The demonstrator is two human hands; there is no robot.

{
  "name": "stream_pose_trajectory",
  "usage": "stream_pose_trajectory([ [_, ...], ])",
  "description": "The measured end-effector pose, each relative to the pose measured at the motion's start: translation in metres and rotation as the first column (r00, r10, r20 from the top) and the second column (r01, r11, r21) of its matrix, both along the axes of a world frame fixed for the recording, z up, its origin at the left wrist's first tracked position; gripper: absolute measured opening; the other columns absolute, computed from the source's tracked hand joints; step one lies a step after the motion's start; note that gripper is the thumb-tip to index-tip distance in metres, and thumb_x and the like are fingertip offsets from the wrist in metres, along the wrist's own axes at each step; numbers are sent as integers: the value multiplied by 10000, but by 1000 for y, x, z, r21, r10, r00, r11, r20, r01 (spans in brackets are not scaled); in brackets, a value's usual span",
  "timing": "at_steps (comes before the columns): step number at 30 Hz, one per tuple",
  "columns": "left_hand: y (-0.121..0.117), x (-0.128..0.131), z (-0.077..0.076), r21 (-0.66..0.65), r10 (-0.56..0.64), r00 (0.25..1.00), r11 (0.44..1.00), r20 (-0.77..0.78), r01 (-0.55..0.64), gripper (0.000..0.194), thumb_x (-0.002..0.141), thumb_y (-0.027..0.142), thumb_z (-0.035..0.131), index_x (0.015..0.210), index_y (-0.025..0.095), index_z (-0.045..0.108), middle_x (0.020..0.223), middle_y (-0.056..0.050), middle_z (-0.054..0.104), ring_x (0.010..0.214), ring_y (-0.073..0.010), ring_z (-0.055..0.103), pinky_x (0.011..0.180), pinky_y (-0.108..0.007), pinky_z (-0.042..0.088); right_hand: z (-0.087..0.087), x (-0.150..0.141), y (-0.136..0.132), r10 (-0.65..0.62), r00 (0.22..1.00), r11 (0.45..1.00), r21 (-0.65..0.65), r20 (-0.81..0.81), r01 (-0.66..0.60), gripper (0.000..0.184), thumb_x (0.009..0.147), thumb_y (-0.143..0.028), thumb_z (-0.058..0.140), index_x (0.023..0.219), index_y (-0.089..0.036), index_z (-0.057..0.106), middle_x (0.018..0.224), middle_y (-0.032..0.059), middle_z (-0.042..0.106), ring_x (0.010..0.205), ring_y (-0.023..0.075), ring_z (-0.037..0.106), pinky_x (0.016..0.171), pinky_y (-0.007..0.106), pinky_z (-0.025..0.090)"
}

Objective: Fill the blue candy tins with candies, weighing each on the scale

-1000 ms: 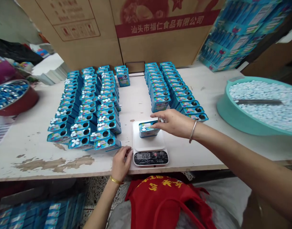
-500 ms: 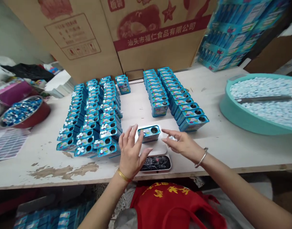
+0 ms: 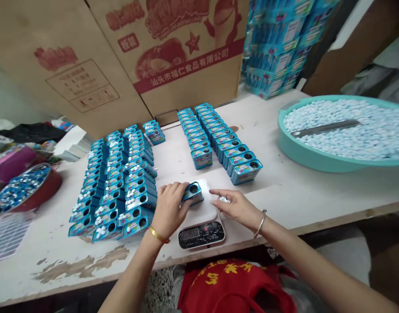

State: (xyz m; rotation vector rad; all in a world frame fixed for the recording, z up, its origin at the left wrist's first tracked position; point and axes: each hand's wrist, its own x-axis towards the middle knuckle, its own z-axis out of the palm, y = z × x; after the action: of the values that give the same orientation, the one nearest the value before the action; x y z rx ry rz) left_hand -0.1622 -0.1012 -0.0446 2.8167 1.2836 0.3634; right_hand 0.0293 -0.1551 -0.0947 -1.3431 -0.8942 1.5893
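Observation:
On the white plate of a digital kitchen scale (image 3: pixel 202 234) stands a blue candy tin (image 3: pixel 193 194) with a dark round hole in its top. My left hand (image 3: pixel 169 206) is closed around the left end of this tin, hiding part of it. White candies (image 3: pixel 224 199) show in the curled fingers of my right hand (image 3: pixel 236 206), just right of the tin and apart from it. To the left, rows of blue tins (image 3: pixel 112 180) stand close together, many with white candies on top. More blue tins (image 3: pixel 222 141) stand in two rows beyond the scale.
A turquoise tub (image 3: pixel 316 158) of white candies, with a flat metal strip (image 3: pixel 326 128) on them, stands at the right. A red bowl (image 3: pixel 49 184) of shiny blue-silver pieces sits far left. Behind is a large cardboard box (image 3: pixel 192 82), with stacked blue packs (image 3: pixel 273 52) beside it.
My left hand has gone from hovering open beside the tin to gripping it. My right hand still holds candies. The view has shifted, and the scale's display is now plainly visible.

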Motion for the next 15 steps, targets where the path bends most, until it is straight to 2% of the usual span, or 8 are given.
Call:
stream_pose_trajectory([
  [2, 16, 11, 8, 14, -33, 999, 999, -11, 33, 312, 883, 334, 502, 1157, 185, 514, 1001, -74, 620, 921, -221, 551, 814, -368, 366, -13, 6, -5, -52, 997, 998, -43, -55, 49, 588, 656, -403, 679, 1136, -75, 597, 489, -72, 439, 373, 44, 286, 391, 213, 167],
  [6, 54, 49, 14, 102, -78, 996, 992, 47, 72, 334, 872, 342, 520, 1163, 180, 498, 1059, -82, 598, 981, -222, 532, 816, -358, 350, -35, 16, -11, -160, 983, 982, -114, -86, 150, 590, 632, -438, 691, 1089, -80, 583, 476, -87, 431, 354, 38, 287, 394, 210, 152],
  [10, 81, 76, -4, 108, -97, 993, 989, -65, 103, 324, 852, 357, 546, 1135, 201, 523, 1062, -78, 579, 982, -237, 514, 790, -366, 348, -40, 20, -9, -191, 978, 974, -137, -83, 179, 570, 608, -447, 691, 1037, -86, 589, 495, -75, 455, 346, 35, 287, 393, 207, 152],
  [15, 92, 74, -34, 144, -69, 988, 986, -138, 89, 352, 847, 342, 552, 1164, 196, 513, 1118, -93, 559, 994, -252, 496, 796, -379, 354, -45, 17, -4, -187, 980, 967, -192, -71, 170, 613, 571, -465, 684, 1037, -80, 585, 452, -79, 436, 338, 38, 272, 394, 205, 142],
])
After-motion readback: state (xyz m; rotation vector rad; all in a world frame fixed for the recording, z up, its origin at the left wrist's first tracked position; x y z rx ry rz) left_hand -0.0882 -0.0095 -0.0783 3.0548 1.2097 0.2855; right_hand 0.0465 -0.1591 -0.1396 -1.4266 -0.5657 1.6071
